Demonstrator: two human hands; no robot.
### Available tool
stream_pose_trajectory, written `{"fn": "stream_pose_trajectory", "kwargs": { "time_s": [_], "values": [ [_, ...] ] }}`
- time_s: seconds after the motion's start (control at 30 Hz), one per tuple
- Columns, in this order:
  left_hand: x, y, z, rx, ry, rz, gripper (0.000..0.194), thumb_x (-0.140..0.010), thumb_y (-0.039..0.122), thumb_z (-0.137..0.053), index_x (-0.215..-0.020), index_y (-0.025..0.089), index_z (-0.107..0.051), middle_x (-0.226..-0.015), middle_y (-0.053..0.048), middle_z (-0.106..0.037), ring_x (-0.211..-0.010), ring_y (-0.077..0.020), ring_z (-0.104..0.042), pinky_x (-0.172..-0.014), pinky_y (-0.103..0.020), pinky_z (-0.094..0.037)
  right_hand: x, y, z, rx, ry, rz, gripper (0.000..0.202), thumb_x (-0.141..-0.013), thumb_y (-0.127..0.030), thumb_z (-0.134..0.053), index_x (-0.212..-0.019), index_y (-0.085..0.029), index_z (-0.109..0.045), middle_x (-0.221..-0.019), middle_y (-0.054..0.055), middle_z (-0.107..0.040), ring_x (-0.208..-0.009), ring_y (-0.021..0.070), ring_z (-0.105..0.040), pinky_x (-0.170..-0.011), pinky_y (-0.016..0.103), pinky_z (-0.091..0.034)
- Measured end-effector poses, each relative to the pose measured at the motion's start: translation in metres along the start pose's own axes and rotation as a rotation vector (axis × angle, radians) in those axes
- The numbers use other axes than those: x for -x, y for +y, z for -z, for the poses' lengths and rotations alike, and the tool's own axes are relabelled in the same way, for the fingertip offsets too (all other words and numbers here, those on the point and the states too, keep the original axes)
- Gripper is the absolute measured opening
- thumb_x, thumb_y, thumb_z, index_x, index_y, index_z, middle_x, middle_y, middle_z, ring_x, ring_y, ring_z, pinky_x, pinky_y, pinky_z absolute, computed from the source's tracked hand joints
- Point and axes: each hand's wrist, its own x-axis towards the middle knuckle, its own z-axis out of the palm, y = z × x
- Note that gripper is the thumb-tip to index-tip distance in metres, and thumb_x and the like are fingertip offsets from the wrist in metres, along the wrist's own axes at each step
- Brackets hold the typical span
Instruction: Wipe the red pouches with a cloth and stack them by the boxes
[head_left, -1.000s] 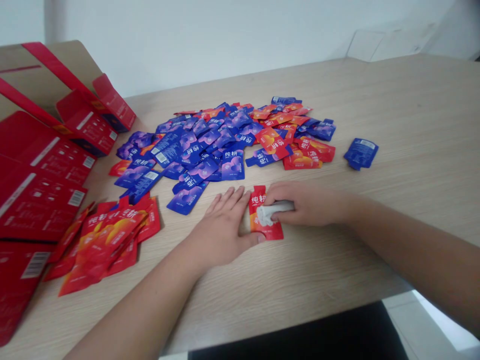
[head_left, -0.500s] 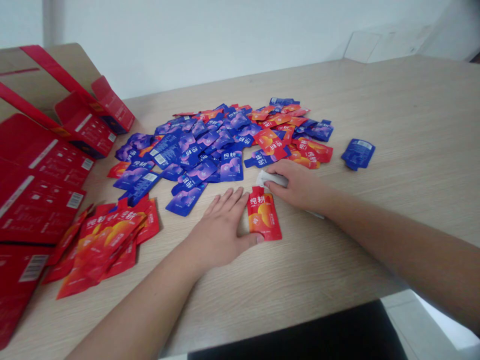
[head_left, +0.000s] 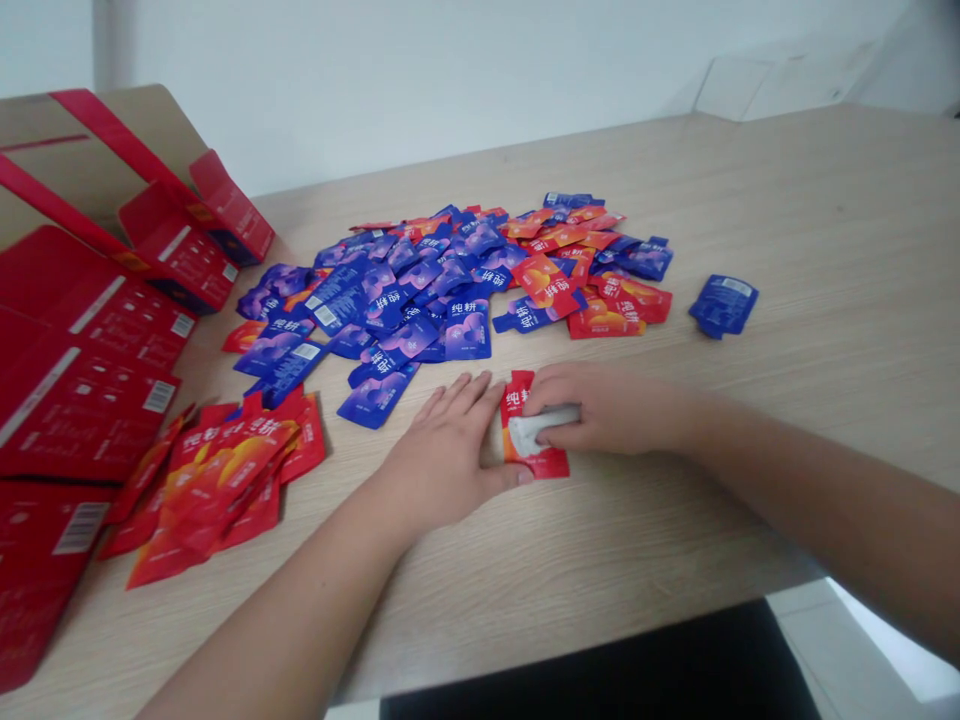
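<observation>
A red and orange pouch (head_left: 517, 400) lies flat on the table, its narrow spout end pointing away from me. My left hand (head_left: 450, 455) rests flat beside it with fingers spread, the thumb touching its lower left corner. In my right hand (head_left: 574, 410) is a folded white cloth or tissue (head_left: 531, 428), pinched between thumb and fingers and pressed on the pouch's front. The cloth and fingers cover the pouch's middle and right side.
Blue and red pouches form a loose heap (head_left: 435, 270) beyond my hands. One blue pouch (head_left: 724, 305) lies apart at the right. Several red pouches (head_left: 225, 470) are stacked at the left, near open red boxes (head_left: 97, 390). A white wall (head_left: 450, 90) stands behind the table.
My right hand has brought the white cloth from beside the pouch's spout end down onto its front. My left hand has stayed at the pouch's left edge.
</observation>
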Motion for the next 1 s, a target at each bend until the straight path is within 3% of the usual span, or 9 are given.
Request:
{"fn": "stream_pose_trajectory", "kwargs": {
  "time_s": [0.2, 0.33, 0.4, 0.47, 0.53, 0.6, 0.67, 0.77, 1.0],
  "values": [
    [0.001, 0.001, -0.002, -0.012, 0.012, 0.004, 0.113, -0.090, 0.085, -0.064, -0.172, 0.015, -0.030, -0.179, -0.020, -0.021, -0.167, -0.0419, -0.019, -0.135, -0.060, -0.023, -0.014, 0.029, -0.010, 0.196, 0.276, -0.142, 0.026, -0.100, -0.032, -0.067, -0.123, -0.021, -0.075, -0.126, 0.012, -0.076, -0.117, 0.0319, -0.070, -0.104, 0.048, -0.055],
    [0.007, 0.013, -0.008, -0.011, 0.040, -0.130, 0.086, -0.103, 0.054, -0.062, -0.174, 0.023, -0.025, -0.180, -0.019, -0.017, -0.168, -0.0397, -0.010, -0.134, -0.065, -0.017, -0.018, 0.046, -0.013, 0.258, 0.416, -0.222, 0.029, -0.100, -0.037, -0.066, -0.124, -0.023, -0.075, -0.127, 0.012, -0.077, -0.116, 0.0329, -0.071, -0.102, 0.050, -0.056],
    [0.007, 0.022, -0.012, 0.002, 0.050, -0.244, 0.074, -0.101, 0.051, -0.065, -0.167, 0.029, -0.040, -0.180, -0.017, -0.020, -0.167, -0.0416, -0.010, -0.134, -0.066, -0.018, -0.018, 0.049, -0.012, 0.236, 0.443, -0.240, 0.030, -0.098, -0.038, -0.068, -0.124, -0.024, -0.075, -0.125, 0.011, -0.077, -0.114, 0.0325, -0.073, -0.100, 0.049, -0.057],
    [0.003, 0.029, -0.017, 0.013, 0.095, -0.272, 0.066, -0.097, 0.059, -0.072, -0.151, 0.024, -0.058, -0.178, -0.020, -0.028, -0.166, -0.0454, -0.016, -0.133, -0.065, -0.021, -0.019, 0.050, -0.011, 0.216, 0.451, -0.242, 0.029, -0.097, -0.037, -0.069, -0.122, -0.024, -0.075, -0.124, 0.010, -0.078, -0.113, 0.0321, -0.073, -0.100, 0.049, -0.057],
    [-0.002, 0.034, -0.020, 0.003, 0.166, -0.234, 0.055, -0.098, 0.052, -0.071, -0.138, 0.015, -0.065, -0.172, -0.026, -0.038, -0.164, -0.0446, -0.027, -0.133, -0.059, -0.027, -0.019, 0.049, -0.010, 0.201, 0.454, -0.239, 0.026, -0.096, -0.035, -0.069, -0.119, -0.025, -0.076, -0.121, 0.009, -0.079, -0.110, 0.0313, -0.073, -0.098, 0.048, -0.057],
    [-0.005, 0.035, -0.020, -0.026, 0.217, -0.191, 0.043, -0.102, 0.032, -0.063, -0.139, 0.009, -0.063, -0.165, -0.029, -0.047, -0.159, -0.0388, -0.041, -0.131, -0.051, -0.036, -0.019, 0.049, -0.008, 0.191, 0.474, -0.250, 0.023, -0.095, -0.034, -0.069, -0.115, -0.025, -0.077, -0.116, 0.008, -0.080, -0.106, 0.0301, -0.073, -0.096, 0.046, -0.057],
    [-0.004, 0.033, -0.018, -0.065, 0.245, -0.129, 0.050, -0.102, 0.019, -0.056, -0.151, 0.010, -0.054, -0.163, -0.027, -0.050, -0.151, -0.0351, -0.054, -0.123, -0.048, -0.048, -0.019, 0.049, -0.006, 0.186, 0.516, -0.273, 0.021, -0.095, -0.034, -0.070, -0.112, -0.025, -0.077, -0.113, 0.007, -0.080, -0.104, 0.0293, -0.072, -0.094, 0.045, -0.056],
    [0.002, 0.027, -0.009, -0.122, 0.259, -0.001, 0.062, -0.103, 0.014, -0.053, -0.163, 0.019, -0.043, -0.167, -0.023, -0.046, -0.134, -0.0357, -0.069, -0.107, -0.050, -0.061, -0.018, 0.051, -0.002, 0.174, 0.566, -0.299, 0.019, -0.095, -0.036, -0.070, -0.110, -0.025, -0.077, -0.110, 0.007, -0.079, -0.101, 0.0286, -0.071, -0.090, 0.042, -0.055],
    [0.004, 0.016, -0.002, -0.003, 0.396, 0.062, 0.047, -0.104, 0.014, -0.050, -0.150, 0.022, -0.058, -0.160, -0.014, -0.054, -0.128, -0.0297, -0.069, -0.104, -0.044, -0.062, -0.013, 0.054, 0.000, 0.143, 0.611, -0.326, 0.022, -0.095, -0.038, -0.070, -0.111, -0.024, -0.076, -0.112, 0.008, -0.078, -0.099, 0.0292, -0.071, -0.090, 0.045, -0.055]
  ]
}}
